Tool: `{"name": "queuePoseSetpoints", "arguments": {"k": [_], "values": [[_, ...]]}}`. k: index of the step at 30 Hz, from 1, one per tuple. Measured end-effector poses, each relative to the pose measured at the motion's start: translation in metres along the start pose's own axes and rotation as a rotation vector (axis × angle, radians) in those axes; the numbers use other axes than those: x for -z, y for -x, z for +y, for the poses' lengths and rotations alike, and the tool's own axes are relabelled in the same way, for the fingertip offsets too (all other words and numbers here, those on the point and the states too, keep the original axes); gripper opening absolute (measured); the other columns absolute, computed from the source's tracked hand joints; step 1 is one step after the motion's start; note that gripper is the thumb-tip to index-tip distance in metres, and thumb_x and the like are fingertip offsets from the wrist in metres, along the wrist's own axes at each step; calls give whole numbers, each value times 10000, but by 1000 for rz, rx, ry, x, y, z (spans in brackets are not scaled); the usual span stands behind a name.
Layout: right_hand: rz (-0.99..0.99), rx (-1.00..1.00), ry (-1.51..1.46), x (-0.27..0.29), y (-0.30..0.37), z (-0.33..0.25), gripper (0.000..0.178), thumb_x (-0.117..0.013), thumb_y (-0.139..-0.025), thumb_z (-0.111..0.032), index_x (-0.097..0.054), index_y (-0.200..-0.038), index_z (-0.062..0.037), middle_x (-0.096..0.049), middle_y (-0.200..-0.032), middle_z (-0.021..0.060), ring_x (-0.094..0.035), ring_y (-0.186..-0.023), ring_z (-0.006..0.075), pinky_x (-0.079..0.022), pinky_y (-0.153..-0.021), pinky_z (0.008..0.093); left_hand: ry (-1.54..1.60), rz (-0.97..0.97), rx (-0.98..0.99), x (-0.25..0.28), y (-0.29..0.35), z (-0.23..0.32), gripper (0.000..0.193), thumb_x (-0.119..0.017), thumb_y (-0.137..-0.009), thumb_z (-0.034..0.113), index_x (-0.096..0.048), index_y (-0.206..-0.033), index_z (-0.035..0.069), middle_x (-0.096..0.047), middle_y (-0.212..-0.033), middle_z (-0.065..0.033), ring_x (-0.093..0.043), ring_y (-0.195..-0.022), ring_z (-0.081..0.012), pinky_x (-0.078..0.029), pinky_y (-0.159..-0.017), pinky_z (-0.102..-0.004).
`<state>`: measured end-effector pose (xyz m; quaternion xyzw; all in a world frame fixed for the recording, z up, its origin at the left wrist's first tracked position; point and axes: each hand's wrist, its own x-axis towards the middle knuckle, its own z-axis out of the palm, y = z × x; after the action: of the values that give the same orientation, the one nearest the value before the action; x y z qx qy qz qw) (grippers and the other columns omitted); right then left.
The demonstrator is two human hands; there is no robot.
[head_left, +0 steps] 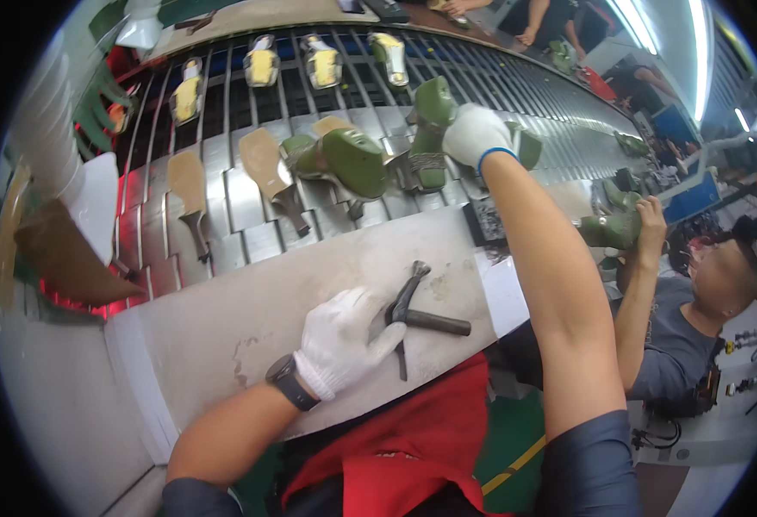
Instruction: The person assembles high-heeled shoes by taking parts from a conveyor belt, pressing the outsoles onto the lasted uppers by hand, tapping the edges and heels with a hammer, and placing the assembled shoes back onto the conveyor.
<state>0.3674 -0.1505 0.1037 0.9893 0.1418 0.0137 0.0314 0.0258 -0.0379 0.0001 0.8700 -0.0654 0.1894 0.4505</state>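
Observation:
My left hand, in a white knit glove, rests on the pale work board with thumb and fingers apart. Its thumb lies against dark pincers, which have a hammer-like head. My gloved right hand reaches out to the slatted conveyor and closes at the side of a green shoe; its fingertips are hidden. To the left lies another green shoe, its rounded underside facing me. Tan soles with slim dark heels lie farther left on the metal slats.
Several yellow-and-clear sole-shaped pieces sit along the conveyor's far side. A dark block adjoins the board's right end. At right, a co-worker's hand holds a green shoe. A white duct stands at left.

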Motion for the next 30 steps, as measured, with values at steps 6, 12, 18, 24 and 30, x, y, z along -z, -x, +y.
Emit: {"name": "queuePoseSetpoints", "arguments": {"k": [6, 12, 18, 24, 30], "values": [[-242, 71, 553, -66, -40, 21, 356, -678, -993, -276, -815, -1296, -149, -792, -1332, 125, -739, -1281, 321, -584, -977, 497, 20, -3, -3, 8, 3, 3, 375, -864, -820, 158, -733, -1142, 18, -743, -987, -181, -728, -877, -380, -590, -814, -443], [-148, 45, 263, -51, -64, 42, 382, -650, -1042, -321, -797, -1339, -129, -784, -1342, 156, -763, -1233, 332, -616, -959, 518, 54, -22, -28, 2, 1, 4, 361, -861, -804, 109, -734, -1126, 6, -745, -969, -178, -738, -858, -357, -597, -768, -438], [-31, 115, 446, 61, -28, 49, 361, -691, -996, -349, -837, -1246, -134, -821, -1246, 122, -801, -1135, 310, -632, -918, 505, 61, -21, 39, -7, 5, 6, 337, -846, -848, 130, -734, -1138, 1, -751, -1016, -179, -734, -915, -362, -592, -824, -446], [241, 303, 176, 106, 99, 12, 322, -702, -940, -266, -855, -1188, -129, -822, -1227, 140, -799, -1123, 322, -635, -895, 466, 303, 32, 236, -5, 27, 1, 551, -657, -987, 44, -567, -1523, -45, -713, -1194, -184, -718, -1081, -261, -577, -943, -374], [-275, 702, 201, 52, 260, -25, 337, -803, -875, -325, -863, -1152, -144, -821, -1131, 110, -784, -1050, 307, -631, -837, 495, 498, 107, 252, -10, 18, 3, 670, -549, -1062, 96, -369, -1702, 13, -649, -1394, -199, -671, -1199, -242, -555, -1025, -392]]}}
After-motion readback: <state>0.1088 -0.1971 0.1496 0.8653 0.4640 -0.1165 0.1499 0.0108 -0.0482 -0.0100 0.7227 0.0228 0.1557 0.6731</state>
